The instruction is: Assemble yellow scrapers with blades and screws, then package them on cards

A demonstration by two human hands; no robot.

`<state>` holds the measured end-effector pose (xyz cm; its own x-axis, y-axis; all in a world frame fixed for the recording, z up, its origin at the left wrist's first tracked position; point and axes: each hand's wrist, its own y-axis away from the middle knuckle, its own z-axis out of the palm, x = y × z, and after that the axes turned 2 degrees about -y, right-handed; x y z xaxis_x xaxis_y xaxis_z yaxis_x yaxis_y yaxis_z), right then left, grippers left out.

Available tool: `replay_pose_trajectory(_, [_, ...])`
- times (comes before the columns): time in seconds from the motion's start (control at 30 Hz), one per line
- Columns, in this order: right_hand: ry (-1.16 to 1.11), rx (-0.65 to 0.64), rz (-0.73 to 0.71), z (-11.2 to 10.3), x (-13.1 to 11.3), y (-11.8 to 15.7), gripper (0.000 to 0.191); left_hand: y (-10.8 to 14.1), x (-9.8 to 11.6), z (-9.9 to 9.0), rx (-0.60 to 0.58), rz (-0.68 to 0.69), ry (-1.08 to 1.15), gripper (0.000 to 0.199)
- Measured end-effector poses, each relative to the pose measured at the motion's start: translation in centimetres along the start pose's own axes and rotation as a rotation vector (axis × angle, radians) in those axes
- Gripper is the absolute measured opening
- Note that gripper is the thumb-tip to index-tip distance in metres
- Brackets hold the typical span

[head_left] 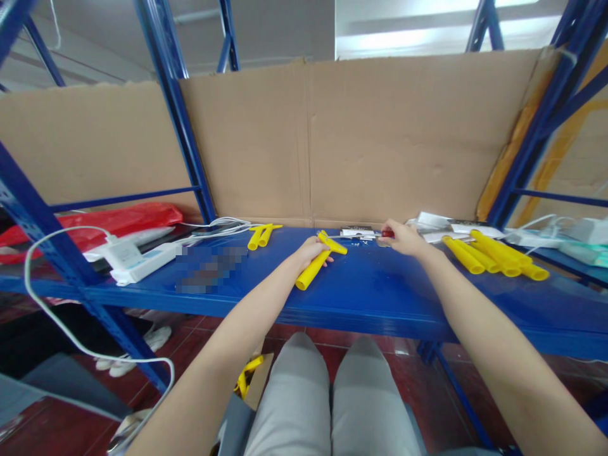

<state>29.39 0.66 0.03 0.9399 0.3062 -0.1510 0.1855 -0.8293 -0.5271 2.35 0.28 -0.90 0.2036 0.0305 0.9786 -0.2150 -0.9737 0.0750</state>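
My left hand [311,251] is closed around a yellow T-shaped plastic handle [312,271], its round open end facing me and its crosspiece sticking out beyond my fingers. My right hand [403,239] grips the red handle of what looks like a screwdriver [388,234]. A thin shaft seems to run left from it toward the yellow piece; whether the tip touches is too small to tell. Behind the shaft lies a small black-and-white printed paper [357,232]. Both hands are over the blue shelf [370,285].
Several yellow handles [498,253] lie at right beside white papers and plastic bags [432,221]. Two more yellow handles [260,236] rest at back left, near white cables and a power strip [147,263]. Cardboard [380,139] walls the back. A box [259,383] below holds yellow pieces.
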Motion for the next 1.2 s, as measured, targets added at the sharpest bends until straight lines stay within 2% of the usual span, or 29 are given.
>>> replay_pose_trajectory(0.67, [0.04, -0.05, 0.032, -0.09, -0.57, 0.05, 0.011, 0.05, 0.06, 0.05, 0.008, 0.009, -0.028, 0.026])
replay_pose_trajectory(0.87, [0.039, -0.025, -0.016, 0.19, -0.05, 0.01, 0.011, -0.15, -0.07, 0.05, 0.003, 0.016, -0.014, 0.028])
replay_pose_trajectory(1.2, [0.064, -0.046, 0.001, 0.02, -0.46, 0.04, 0.009, -0.22, -0.02, -0.05, 0.003, 0.004, -0.022, 0.031])
